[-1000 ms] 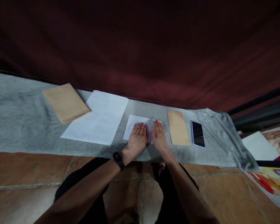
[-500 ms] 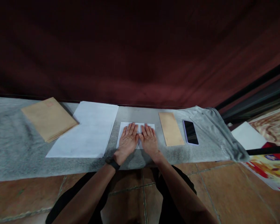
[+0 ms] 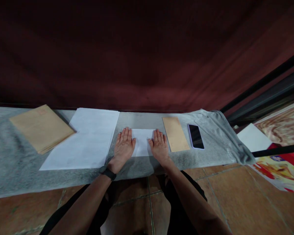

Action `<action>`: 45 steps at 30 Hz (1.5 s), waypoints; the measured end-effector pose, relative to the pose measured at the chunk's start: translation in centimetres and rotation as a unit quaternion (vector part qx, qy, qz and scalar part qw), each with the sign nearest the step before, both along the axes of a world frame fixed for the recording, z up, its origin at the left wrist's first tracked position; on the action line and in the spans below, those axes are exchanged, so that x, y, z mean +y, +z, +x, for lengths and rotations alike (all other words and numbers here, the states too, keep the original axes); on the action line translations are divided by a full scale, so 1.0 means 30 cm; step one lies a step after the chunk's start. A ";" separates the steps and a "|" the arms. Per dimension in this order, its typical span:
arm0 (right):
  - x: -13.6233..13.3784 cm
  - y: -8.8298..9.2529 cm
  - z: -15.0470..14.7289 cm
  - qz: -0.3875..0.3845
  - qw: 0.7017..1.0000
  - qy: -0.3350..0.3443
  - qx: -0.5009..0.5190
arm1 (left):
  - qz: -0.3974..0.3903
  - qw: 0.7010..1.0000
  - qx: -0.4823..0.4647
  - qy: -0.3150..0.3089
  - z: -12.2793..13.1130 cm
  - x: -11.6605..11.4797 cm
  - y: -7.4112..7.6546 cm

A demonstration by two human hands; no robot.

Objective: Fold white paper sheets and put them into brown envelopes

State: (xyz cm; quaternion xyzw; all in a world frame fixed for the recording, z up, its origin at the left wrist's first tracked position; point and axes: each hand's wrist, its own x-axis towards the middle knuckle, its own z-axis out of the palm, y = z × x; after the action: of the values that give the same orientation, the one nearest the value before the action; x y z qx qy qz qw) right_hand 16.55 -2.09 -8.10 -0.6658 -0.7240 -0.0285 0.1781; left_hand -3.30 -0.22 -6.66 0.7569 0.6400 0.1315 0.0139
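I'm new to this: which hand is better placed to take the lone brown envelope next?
Probably the right hand: it is nearer that brown envelope, while the left hand rests at the left end of the small white paper.

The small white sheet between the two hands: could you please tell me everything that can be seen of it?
The small white sheet looks like plain paper, with straight upper and lower edges and no marks that can be made out. It lies flat on the grey cloth. The left hand and the right hand rest palm down over its ends, hiding them; its middle shows between the thumbs. Whether it is folded cannot be told.
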 end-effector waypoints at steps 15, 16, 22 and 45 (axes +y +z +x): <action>-0.007 0.059 -0.081 -0.069 0.988 0.123 0.066 | -0.011 0.994 -0.040 -0.102 0.120 -0.043 0.007; -0.008 0.058 -0.084 -0.074 0.988 0.119 0.059 | -0.013 0.994 -0.038 -0.100 0.117 -0.037 0.004; -0.008 0.048 -0.074 -0.064 0.994 0.083 0.012 | -0.005 0.996 -0.025 -0.083 0.087 -0.010 -0.006; -0.010 0.018 0.019 -0.040 0.998 0.044 -0.006 | 0.012 0.999 -0.003 -0.049 0.016 -0.027 -0.006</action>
State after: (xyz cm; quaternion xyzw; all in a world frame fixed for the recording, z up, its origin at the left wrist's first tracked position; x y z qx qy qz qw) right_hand 17.11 -2.39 -7.57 -0.6394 -0.7545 0.0045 0.1482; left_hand -2.82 -1.02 -6.85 0.7873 0.6003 0.1402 0.0130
